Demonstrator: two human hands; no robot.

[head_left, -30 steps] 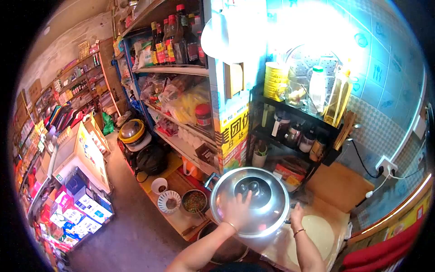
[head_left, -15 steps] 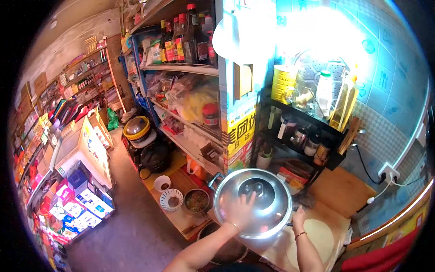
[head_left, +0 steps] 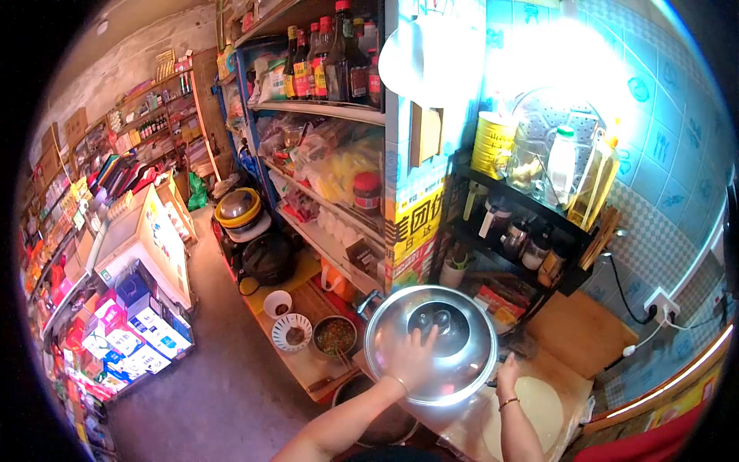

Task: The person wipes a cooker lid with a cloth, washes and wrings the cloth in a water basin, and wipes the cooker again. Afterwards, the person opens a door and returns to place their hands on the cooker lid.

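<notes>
A shiny metal lid (head_left: pixel 471 369) with a glass middle and a dark knob (head_left: pixel 441 320) covers a pan, whose inside is hidden. My left hand (head_left: pixel 412 358) rests on the lid with fingers spread, their tips close beside the knob. At the pan's right side, my right hand (head_left: pixel 506 376) is closed around a dark handle (head_left: pixel 505 356). Another handle (head_left: pixel 369 302) sticks out on the far left of the pan. Below my right wrist lies a round, pale flat sheet of dough (head_left: pixel 536 412) on the counter. Under my left forearm stands a wide dark pot (head_left: pixel 369 427).
To the left are a bowl of chopped food (head_left: pixel 336 336), a striped bowl (head_left: pixel 292 333) and a small white bowl (head_left: pixel 278 303). A black rack (head_left: pixel 531 196) with jars and bottles stands behind. A wooden board (head_left: pixel 581 331) leans at the right wall.
The view has shifted slightly, so the shelves and rack sit a little to the right. Both hands keep their places on the lid and handle.
</notes>
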